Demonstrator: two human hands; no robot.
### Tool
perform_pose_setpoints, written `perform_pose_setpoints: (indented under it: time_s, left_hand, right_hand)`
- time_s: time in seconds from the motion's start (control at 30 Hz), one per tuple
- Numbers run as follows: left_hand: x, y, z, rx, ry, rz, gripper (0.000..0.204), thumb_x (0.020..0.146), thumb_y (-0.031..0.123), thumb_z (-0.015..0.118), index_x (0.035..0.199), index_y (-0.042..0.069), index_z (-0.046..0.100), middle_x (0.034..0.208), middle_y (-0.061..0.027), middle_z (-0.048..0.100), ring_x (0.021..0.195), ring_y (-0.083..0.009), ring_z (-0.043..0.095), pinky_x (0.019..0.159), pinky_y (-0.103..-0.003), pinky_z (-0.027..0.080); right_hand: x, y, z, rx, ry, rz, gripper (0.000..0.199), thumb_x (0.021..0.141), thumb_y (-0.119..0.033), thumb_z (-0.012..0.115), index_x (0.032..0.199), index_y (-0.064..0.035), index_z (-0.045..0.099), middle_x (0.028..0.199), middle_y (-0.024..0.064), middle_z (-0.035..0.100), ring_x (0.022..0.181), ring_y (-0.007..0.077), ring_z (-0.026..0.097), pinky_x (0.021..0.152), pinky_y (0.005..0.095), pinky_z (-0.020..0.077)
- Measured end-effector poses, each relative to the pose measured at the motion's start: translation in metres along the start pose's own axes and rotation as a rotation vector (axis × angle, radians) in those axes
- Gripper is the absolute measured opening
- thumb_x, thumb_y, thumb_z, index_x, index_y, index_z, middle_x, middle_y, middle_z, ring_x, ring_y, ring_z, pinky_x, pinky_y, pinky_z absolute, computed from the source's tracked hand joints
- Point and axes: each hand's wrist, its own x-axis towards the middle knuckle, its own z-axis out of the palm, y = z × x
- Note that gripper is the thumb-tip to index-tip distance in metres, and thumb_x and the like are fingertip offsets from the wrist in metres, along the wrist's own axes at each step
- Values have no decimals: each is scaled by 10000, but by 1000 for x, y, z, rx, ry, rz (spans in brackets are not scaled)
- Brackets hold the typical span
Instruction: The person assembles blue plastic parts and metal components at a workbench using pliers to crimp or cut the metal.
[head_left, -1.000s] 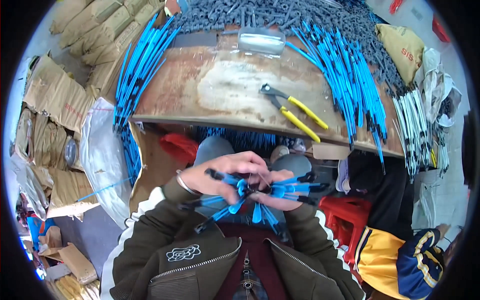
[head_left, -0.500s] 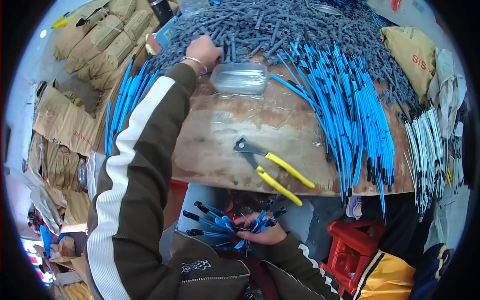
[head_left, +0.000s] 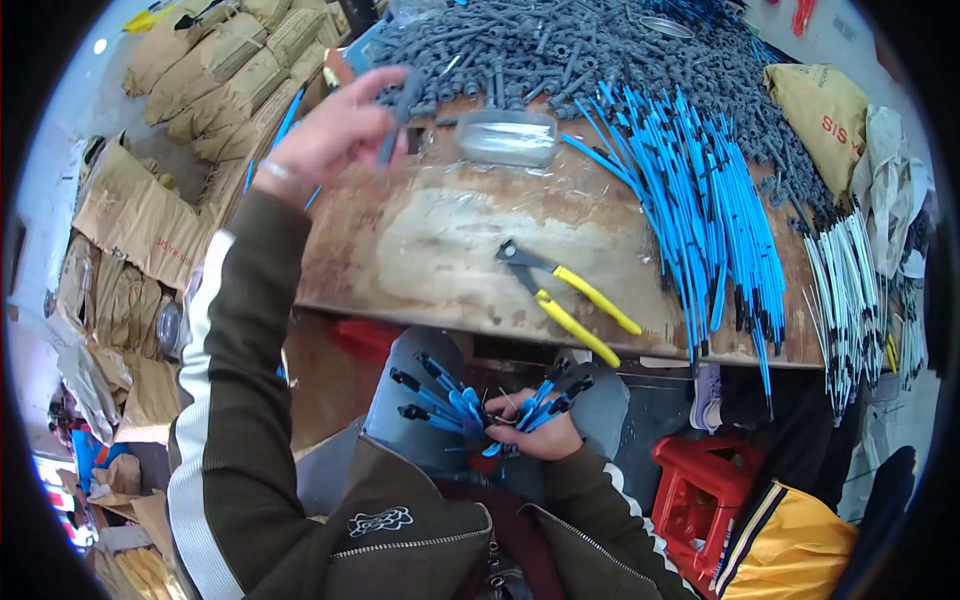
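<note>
From the head camera I see my left hand (head_left: pixel 335 130) raised over the far left corner of the wooden table (head_left: pixel 420 240), fingers curled and pinching a single grey plug piece (head_left: pixel 397 118); its long axis runs nearly upright in the picture, tilted a little to the right at the top, with the upper end toward the heap of grey plug pieces (head_left: pixel 560 50) that covers the far side of the table; the piece is clear of the tabletop. My right hand (head_left: pixel 540 432) sits low, over my lap and below the near table edge, fingers pressed together around the middle of a bundle of blue cables (head_left: pixel 470 400); the cables fan out from the fist, one group pointing up and to the left with dark tips outward, the other pointing up and to the right; where they cross inside the fist I cannot tell. On the table, just beyond the left hand, lies a clear plastic tray (head_left: pixel 508 135); nearer me lie yellow-handled pliers (head_left: pixel 565 295), jaws toward the upper left and handles toward the lower right; to the right a thick spread of blue cables on the table (head_left: pixel 700 220) runs roughly from far to near, ends hanging over the near edge; white cables (head_left: pixel 850 290) lie beside them; brown sacks (head_left: pixel 230 60) are stacked at the left; a red stool (head_left: pixel 700 490) stands below on the right.
</note>
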Motion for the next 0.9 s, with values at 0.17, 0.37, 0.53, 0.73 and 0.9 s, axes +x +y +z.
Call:
perform_pose_setpoints:
  time_s: [0.17,0.37,0.53,0.73,0.9]
  left_hand:
    - [-87,-34,17,1060,-355,82,639,733,115,556,1329,53,333,628,-93,545,584,-177,573,521,-329,456]
    - [-130,-75,33,1348,40,225,593,723,67,510,1302,70,381,614,-119,550,566,-239,579,540,-374,467]
    - [-177,-56,63,465,-297,-151,618,732,13,507,1326,76,350,650,-80,559,589,-189,574,568,-327,478]
    - [-205,-134,100,96,-352,34,594,777,-1,514,1342,62,340,768,-44,546,678,-119,533,651,-251,449]
    - [-213,-171,112,-426,-466,-101,520,827,51,558,1321,61,395,906,-59,541,824,-126,516,743,-245,420]
  right_hand:
    - [-11,-12,25,-84,-23,0,196,648,-31,761,709,2,578,904,126,648,813,180,615,718,307,490]
    - [-22,-2,45,-88,-83,-98,209,648,14,743,719,-6,547,914,142,641,878,197,612,758,327,498]
    - [-33,3,47,-79,-31,-69,223,658,33,730,735,-14,527,936,152,635,906,208,608,776,343,501]
    - [-30,1,57,-88,-116,-90,228,661,12,738,743,-22,528,947,162,632,902,200,607,770,340,501]
    - [-29,-3,58,-175,-138,-125,238,656,-2,746,749,-26,528,947,164,633,899,192,604,761,331,502]
